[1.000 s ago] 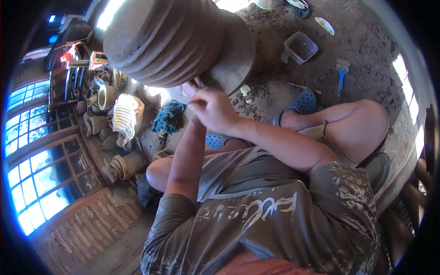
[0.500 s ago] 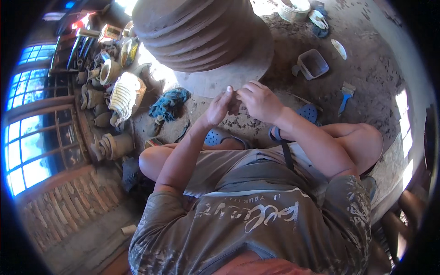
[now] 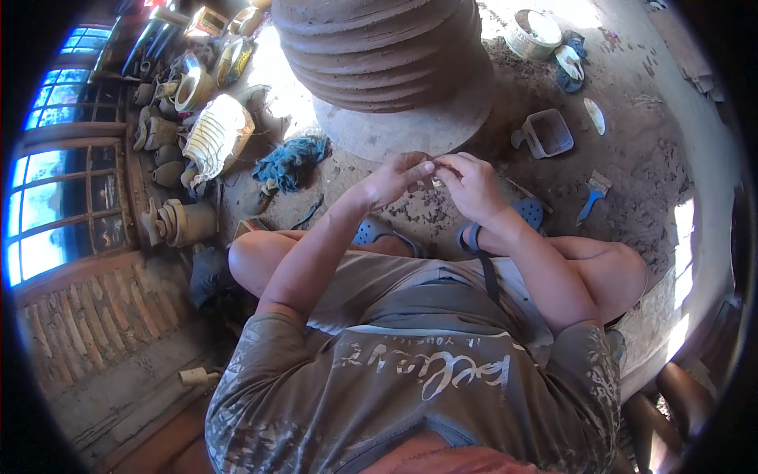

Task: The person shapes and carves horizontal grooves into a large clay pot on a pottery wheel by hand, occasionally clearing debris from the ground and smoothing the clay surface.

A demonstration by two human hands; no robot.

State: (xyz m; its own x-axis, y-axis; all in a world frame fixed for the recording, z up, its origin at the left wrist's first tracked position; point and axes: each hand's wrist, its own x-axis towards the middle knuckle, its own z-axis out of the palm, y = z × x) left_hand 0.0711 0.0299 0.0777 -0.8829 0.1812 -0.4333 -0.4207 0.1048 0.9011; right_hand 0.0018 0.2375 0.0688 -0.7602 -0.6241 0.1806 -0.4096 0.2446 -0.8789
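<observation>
My left hand [image 3: 397, 178] and my right hand [image 3: 474, 187] meet over the floor, just in front of a large ridged clay pot [image 3: 387, 55]. The fingertips of both are pinched close together; whatever lies between them is too small and too hidden to name. The pot rises from a round grey slab [image 3: 355, 136], and its top is cut off by the picture's edge. Neither hand touches the pot. Below them, crumbs of clay [image 3: 422, 207] are scattered on the ground between my clogs [image 3: 379, 234].
Left of the pot lie a teal rag [image 3: 290, 163], a ribbed cream-coloured piece [image 3: 219, 137] and several small clay pots [image 3: 167, 154]. To the right are a clear plastic tub [image 3: 550, 134], a blue-handled brush [image 3: 592, 197], a white oval piece [image 3: 594, 116] and a white bucket [image 3: 532, 34].
My hands have shifted slightly right, the left turning so its fingers point toward the right hand. The view has tilted, so surrounding things sit differently in it.
</observation>
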